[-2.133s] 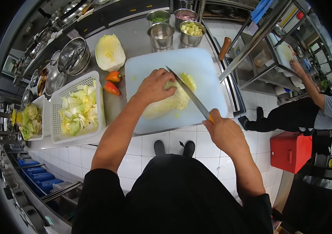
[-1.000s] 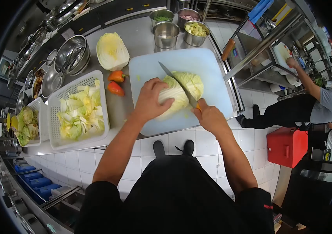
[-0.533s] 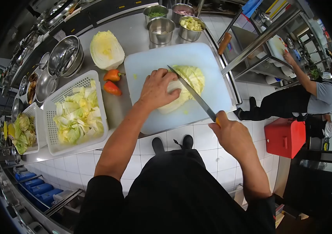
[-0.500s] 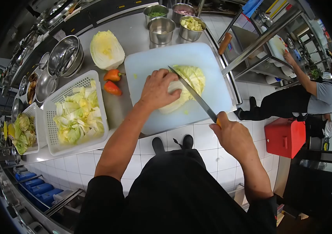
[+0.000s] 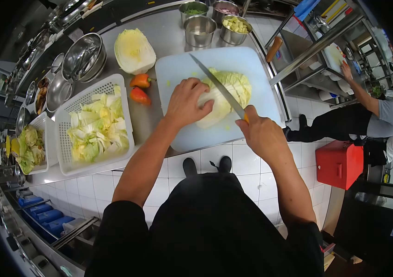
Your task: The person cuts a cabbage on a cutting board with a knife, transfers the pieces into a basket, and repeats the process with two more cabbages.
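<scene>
On a pale blue-white cutting board [image 5: 262, 104] lies a piece of napa cabbage [image 5: 239, 90], leafy end to the right. My left hand [image 5: 186, 102] presses its pale left part, fingers curled over it and thumb apart along the near side. With my right hand [image 5: 263, 137] I grip the orange handle of a large kitchen knife [image 5: 224, 91]. The blade slants up and left across the cabbage, its tip reaching past the far side of it over the board. Small bits of cabbage lie on the board.
Left of the board are two orange-red peppers [image 5: 140, 96], a halved cabbage [image 5: 134, 51] and a white perforated basket [image 5: 60, 138] of cut cabbage. Metal pots [image 5: 200, 32] and bowls [image 5: 78, 55] stand around. Another person [image 5: 367, 111] works at right, near a red box [image 5: 337, 164].
The knife and my right hand have moved forward, so the tip now extends farther past the cabbage. My left hand keeps its hold, and the whole view has shifted slightly.
</scene>
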A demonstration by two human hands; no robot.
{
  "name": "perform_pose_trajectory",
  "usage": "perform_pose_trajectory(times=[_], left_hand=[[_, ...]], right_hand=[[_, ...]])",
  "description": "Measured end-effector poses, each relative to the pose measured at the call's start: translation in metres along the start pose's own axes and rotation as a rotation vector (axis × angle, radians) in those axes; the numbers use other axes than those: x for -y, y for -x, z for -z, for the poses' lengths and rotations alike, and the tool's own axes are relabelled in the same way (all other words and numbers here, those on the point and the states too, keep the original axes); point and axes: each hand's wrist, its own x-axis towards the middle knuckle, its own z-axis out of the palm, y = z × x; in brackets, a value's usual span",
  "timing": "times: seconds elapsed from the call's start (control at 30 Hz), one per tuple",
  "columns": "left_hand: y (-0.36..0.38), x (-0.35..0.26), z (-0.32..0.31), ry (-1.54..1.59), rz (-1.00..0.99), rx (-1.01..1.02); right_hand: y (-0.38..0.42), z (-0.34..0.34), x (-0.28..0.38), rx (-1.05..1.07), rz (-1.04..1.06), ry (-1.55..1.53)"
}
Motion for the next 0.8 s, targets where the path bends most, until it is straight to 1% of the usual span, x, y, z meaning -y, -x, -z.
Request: perform_pose_trajectory(times=[0.07, 0.17, 0.27, 0.3, 0.4, 0.47, 0.53, 0.6, 0.63, 0.67, 0.7, 0.8], left_hand=[[0.000, -0.002, 0.001, -0.011, 0.010, 0.011], [-0.002, 0.002, 0.000, -0.008, 0.012, 0.005], [-0.002, 0.001, -0.001, 0.002, 0.025, 0.016], [-0.002, 0.001, -0.001, 0.003, 0.032, 0.024], [-0.002, 0.001, -0.003, 0.004, 0.029, 0.018], [0.000, 0.002, -0.005, 0.007, 0.024, -0.001], [0.000, 0.003, -0.003, 0.026, 0.003, -0.018], [0.008, 0.004, 0.004, 0.067, -0.025, -0.020], [0.013, 0.004, 0.009, 0.090, 0.002, -0.038], [0.021, 0.002, 0.014, 0.113, 0.027, -0.058], [0.028, 0.001, 0.017, 0.140, 0.061, -0.072], [0.028, -0.004, 0.019, 0.098, 0.087, -0.027]], right_hand=[[0.009, 0.004, 0.006, 0.051, -0.001, 0.069], [0.041, 0.016, 0.008, 0.095, -0.031, 0.032], [0.056, 0.030, 0.005, 0.238, -0.131, 0.082], [0.052, 0.027, 0.004, 0.248, -0.137, 0.074], [0.013, -0.021, -0.003, 0.182, -0.060, -0.010], [-0.018, -0.082, -0.022, 0.063, 0.044, -0.078], [-0.027, -0.090, -0.016, 0.042, -0.006, -0.073], [-0.026, -0.087, -0.010, 0.056, -0.011, -0.067], [-0.028, -0.077, -0.013, 0.062, 0.004, -0.060], [-0.030, -0.063, -0.012, 0.067, 0.019, -0.053], [-0.021, -0.038, 0.000, 0.058, -0.027, -0.021], [0.003, -0.006, 0.020, 0.033, -0.023, -0.007]])
